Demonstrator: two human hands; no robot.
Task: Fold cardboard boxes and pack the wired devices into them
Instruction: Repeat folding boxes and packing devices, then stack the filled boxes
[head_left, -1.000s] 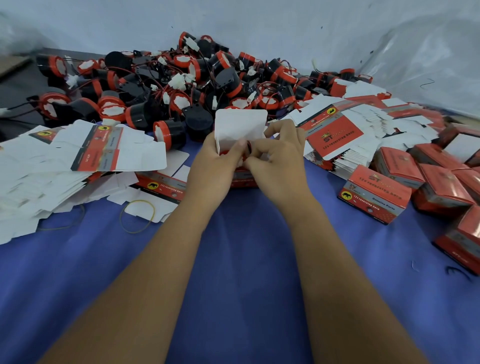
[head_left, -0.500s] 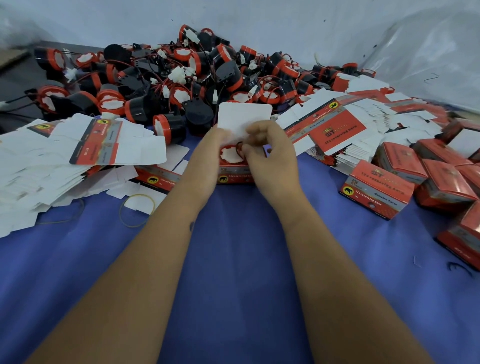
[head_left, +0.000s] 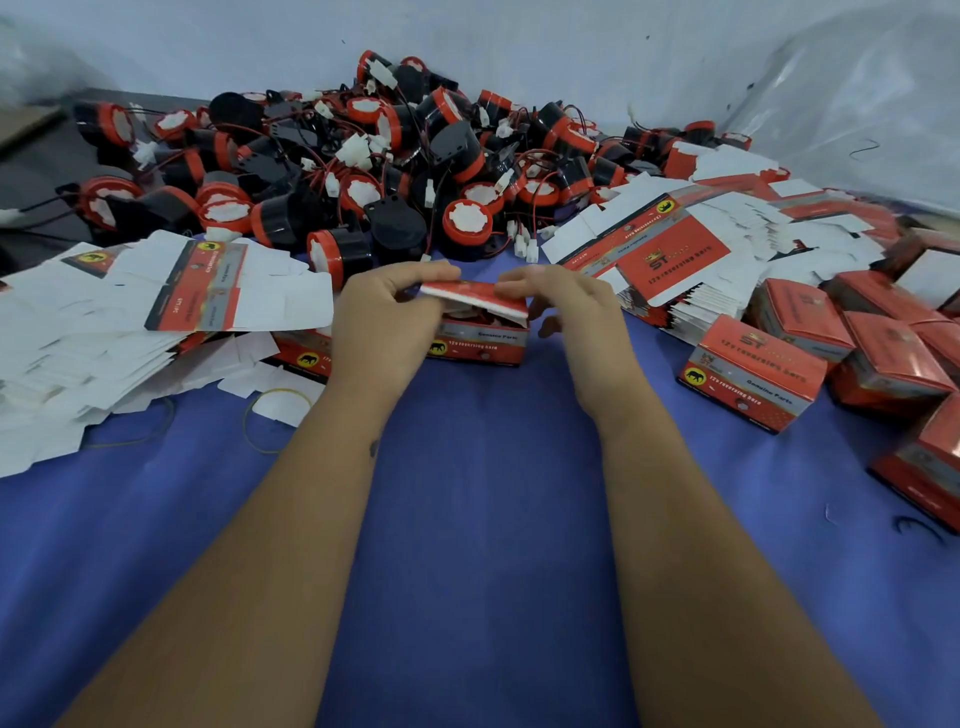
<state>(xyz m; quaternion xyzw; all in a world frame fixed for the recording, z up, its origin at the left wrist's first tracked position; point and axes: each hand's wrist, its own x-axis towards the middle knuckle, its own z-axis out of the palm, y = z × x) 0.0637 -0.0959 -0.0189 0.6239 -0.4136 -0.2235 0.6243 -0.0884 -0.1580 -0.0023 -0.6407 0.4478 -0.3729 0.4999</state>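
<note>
Blue cloth (head_left: 467, 519) everywhere: flat blanks (head_left: 130, 322) stacked left, horns (head_left: 363, 171) piled behind. Dead center sits the box (head_left: 480, 345), left hand (head_left: 387, 317) and right hand (head_left: 571, 312) pinching its lid half down. Packed boxes (head_left: 753, 379) sit right.

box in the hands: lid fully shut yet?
No. The lid of the box is still raised at an angle, held by the left hand and right hand, with a gap beneath it.
</note>
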